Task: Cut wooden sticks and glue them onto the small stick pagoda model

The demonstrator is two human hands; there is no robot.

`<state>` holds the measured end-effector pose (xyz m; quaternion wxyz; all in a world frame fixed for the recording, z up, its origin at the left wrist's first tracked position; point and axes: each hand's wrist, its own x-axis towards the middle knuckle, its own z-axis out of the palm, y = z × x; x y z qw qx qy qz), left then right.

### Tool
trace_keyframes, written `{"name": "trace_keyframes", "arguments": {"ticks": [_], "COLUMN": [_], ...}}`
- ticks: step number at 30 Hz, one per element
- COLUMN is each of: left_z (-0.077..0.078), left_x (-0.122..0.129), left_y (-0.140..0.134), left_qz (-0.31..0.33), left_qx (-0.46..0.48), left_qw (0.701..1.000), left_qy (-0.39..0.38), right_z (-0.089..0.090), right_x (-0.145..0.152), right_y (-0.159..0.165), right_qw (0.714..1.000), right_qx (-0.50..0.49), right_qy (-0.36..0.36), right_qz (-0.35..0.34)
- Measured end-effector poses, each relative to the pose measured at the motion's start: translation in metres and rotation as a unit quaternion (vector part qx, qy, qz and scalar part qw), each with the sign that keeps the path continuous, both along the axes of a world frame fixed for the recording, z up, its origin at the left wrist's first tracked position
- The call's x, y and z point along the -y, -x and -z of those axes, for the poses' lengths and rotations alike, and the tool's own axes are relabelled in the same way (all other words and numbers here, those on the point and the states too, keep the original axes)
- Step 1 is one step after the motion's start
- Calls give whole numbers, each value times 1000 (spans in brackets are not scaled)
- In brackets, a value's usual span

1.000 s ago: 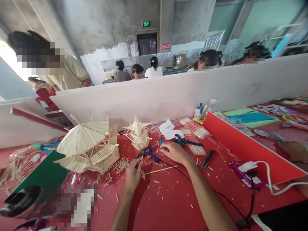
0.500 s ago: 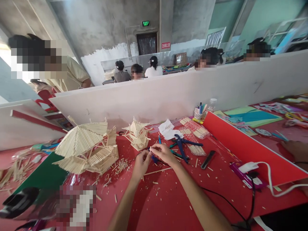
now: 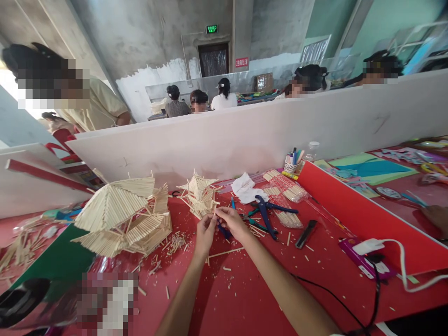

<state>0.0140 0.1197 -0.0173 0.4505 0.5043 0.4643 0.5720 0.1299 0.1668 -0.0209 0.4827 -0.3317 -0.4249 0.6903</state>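
Note:
Between the fingertips of both hands a short pale wooden stick (image 3: 215,211) stands nearly upright. My left hand (image 3: 206,229) pinches it low on the left, and my right hand (image 3: 231,221) pinches it from the right. Right behind the hands is a small wooden-stick pavilion (image 3: 199,193). A larger stick pavilion (image 3: 121,212) stands to the left, with a heap of cut stick bits (image 3: 176,242) beside it. Partly hidden under my right hand lies a dark blue object (image 3: 224,230). A long thin stick (image 3: 227,252) rests on the table just below the hands.
Blue-handled cutters (image 3: 265,215), a black utility knife (image 3: 305,234) and bagged sticks (image 3: 289,186) lie to the right. A red board (image 3: 353,219) and a white partition (image 3: 210,144) border the space. A black cable (image 3: 325,291) crosses the front right. Several people sit beyond.
Both hands have shifted slightly left and up in view with the short stick still pinched between them. The camera view has tilted a little.

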Motion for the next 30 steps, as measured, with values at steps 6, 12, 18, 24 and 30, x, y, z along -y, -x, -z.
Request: {"name": "trace_keyframes", "arguments": {"ticks": [6,12,18,24,30], "left_z": [3,1,2,3,5], "left_x": [-7,-9,-12,-14,-14], "left_y": [-5,-8,-5,-4,-5], "left_qz": [-25,-30,-34,-35,-36], "left_qx": [46,57,68,65,65], "left_qw": [998,997,996,996,996], "left_qy": [29,38,55,54,49], "right_z": [2,2,5,5,3], "right_x": [-4,-5,-9,-12,-13], "right_y": [9,8,11,10,10], "right_qw": [999,997,996,996,997], "right_qx": [-32,-50,-56,-42,-37], "right_qy": [44,65,73,71,66], "right_qz": [0,5,5,12,15]}}
